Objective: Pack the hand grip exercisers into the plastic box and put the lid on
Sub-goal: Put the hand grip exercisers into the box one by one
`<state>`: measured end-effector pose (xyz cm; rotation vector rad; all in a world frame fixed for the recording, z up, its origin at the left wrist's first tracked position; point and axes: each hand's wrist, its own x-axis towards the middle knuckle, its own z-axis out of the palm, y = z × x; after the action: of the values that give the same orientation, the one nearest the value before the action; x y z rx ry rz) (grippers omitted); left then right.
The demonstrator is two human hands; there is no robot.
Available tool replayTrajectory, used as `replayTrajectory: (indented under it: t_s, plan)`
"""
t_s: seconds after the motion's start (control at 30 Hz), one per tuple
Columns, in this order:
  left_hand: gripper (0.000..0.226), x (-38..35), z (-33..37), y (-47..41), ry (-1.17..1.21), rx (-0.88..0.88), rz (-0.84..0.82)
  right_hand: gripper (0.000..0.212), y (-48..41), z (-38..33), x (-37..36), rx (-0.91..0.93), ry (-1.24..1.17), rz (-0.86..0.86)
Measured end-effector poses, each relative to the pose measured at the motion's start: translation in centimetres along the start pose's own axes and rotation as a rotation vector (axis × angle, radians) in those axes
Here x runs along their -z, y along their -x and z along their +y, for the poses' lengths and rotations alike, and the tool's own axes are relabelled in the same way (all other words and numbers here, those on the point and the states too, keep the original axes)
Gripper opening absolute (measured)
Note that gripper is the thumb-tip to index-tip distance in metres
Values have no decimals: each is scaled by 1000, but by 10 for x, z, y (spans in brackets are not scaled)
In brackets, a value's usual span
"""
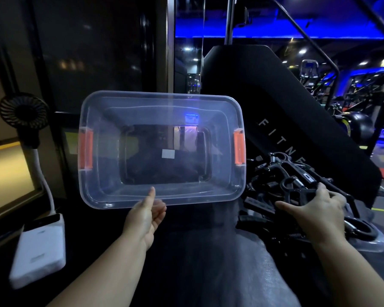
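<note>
The clear plastic box [93, 191] with orange latches is empty and raised off the surface, tipped so its opening faces me. My left hand [145, 218] grips its near rim, thumb inside and fingers underneath. To the right lies a pile of black hand grip exercisers [275, 173] on a clear plastic piece [372, 243] that may be the lid. My right hand [315, 214] lies on the pile's near side, its fingers curled over one exerciser [297, 192] and its thumb stretched out to the left.
A white power bank [39, 249] lies at the lower left, with a small black fan [22, 111] on a white stalk above it. A black padded machine panel [275, 96] rises behind the pile. Grey wrapping [208, 262] lies between my arms.
</note>
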<state>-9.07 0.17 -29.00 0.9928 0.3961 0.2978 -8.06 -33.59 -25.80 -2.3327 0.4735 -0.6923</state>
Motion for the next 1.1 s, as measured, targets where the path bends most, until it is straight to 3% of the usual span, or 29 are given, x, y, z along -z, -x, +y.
replayTrajectory:
  t_s: [0.13,0.4,0.67,0.9,1.1]
  plan:
    - [50,3,1,-1,27,26,46,116,6,-6,5,14,-88,48]
    - [20,4,-4,-4,36,-15,81,80,14,-16,5,56,-236,70]
    - [28,3,-11,-10,-127,-179,271,45,23,-30,0,209,-430,151]
    - [29,4,-11,-10,-109,-167,267,15,32,-65,-22,360,-632,117]
    - [24,3,-9,-6,-53,-169,234,9,33,-107,-54,451,-607,57]
